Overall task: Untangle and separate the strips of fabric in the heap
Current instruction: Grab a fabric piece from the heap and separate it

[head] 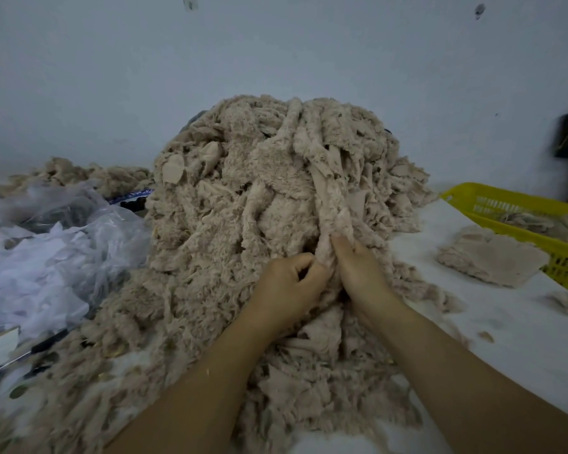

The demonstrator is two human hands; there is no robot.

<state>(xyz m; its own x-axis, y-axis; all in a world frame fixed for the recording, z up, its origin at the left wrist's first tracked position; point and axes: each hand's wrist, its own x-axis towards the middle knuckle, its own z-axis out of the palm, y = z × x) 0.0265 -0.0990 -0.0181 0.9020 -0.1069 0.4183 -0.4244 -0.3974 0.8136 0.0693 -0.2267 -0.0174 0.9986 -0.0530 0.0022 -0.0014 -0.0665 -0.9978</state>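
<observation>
A tall heap of beige fluffy fabric strips (pixel 243 198) fills the middle of the white table. One long strip (pixel 333 204) runs down the heap's front right side. My left hand (pixel 289 290) grips that strip's lower end with curled fingers. Right beside it, my right hand (pixel 361 273) pinches the same strip from the other side, and the two hands nearly touch. A flat stack of separated beige pieces (pixel 486 260) lies on the table at the right.
A yellow plastic basket (pixel 518 237) holding some beige fabric stands at the right edge. Clear plastic bags with white scraps (pixel 46 257) lie at the left, scissors (pixel 17 358) in front of them. A smaller beige pile (pixel 79 175) sits at the back left.
</observation>
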